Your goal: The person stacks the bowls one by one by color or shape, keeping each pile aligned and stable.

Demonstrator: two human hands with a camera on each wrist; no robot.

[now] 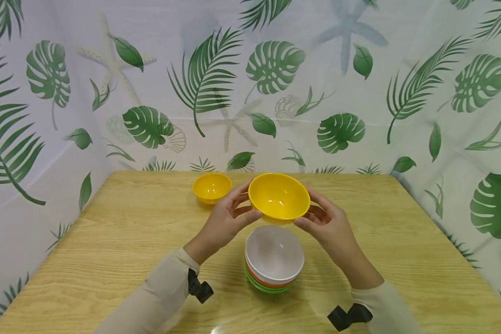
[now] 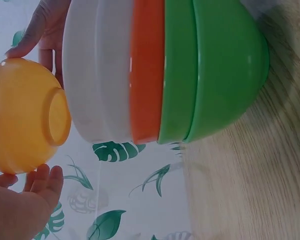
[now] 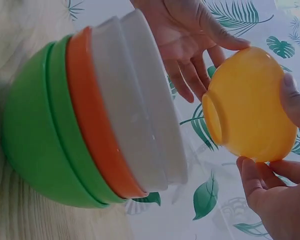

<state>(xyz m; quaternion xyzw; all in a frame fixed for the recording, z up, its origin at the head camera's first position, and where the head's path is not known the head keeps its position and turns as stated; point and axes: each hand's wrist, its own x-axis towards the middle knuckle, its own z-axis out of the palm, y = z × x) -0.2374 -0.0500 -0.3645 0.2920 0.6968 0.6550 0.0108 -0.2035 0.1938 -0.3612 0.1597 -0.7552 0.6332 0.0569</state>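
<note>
A yellow bowl (image 1: 279,197) is held up between both hands, tilted so its inside faces me in the head view. My left hand (image 1: 225,218) grips its left side, thumb at the front rim and fingers behind. On the opposite side my right hand (image 1: 331,225) holds it the same way. Below and nearer stands a stack of nested bowls: a white bowl (image 1: 274,253) on top, then another white one, an orange bowl (image 2: 147,75) and green bowls (image 2: 225,75). In both wrist views the held bowl's foot ring points toward the stack.
A second yellow bowl (image 1: 212,188) stands upright on the wooden table (image 1: 129,241), toward the back and left of the held one. A leaf-printed curtain (image 1: 271,111) hangs behind the table and along its sides.
</note>
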